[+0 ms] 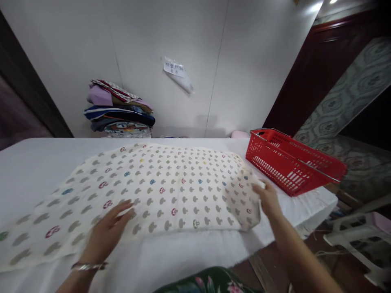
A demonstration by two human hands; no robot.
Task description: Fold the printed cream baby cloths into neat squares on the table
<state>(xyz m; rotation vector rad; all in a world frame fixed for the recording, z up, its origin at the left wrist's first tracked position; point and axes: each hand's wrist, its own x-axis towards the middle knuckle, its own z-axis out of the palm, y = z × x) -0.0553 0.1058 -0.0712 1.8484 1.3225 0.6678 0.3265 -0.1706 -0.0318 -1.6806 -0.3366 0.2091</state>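
A cream cloth [189,189] printed with grey, red, blue and green mushrooms lies spread across the white-covered table. My left hand [111,228], with a silver bracelet at the wrist, rests on or just over its near left part; the fingers are stretched out and hold nothing. At the cloth's right edge is my right hand [269,200], its fingers closed on the edge, which is slightly raised and bent there. The fingertips of that hand are partly hidden and a little blurred.
A red plastic basket [275,160] with metal handles stands at the table's right end. Folded fabrics [120,110] are piled at the back left against the wall, which bears a paper note [174,68]. A white stool [354,236] stands on the floor at right.
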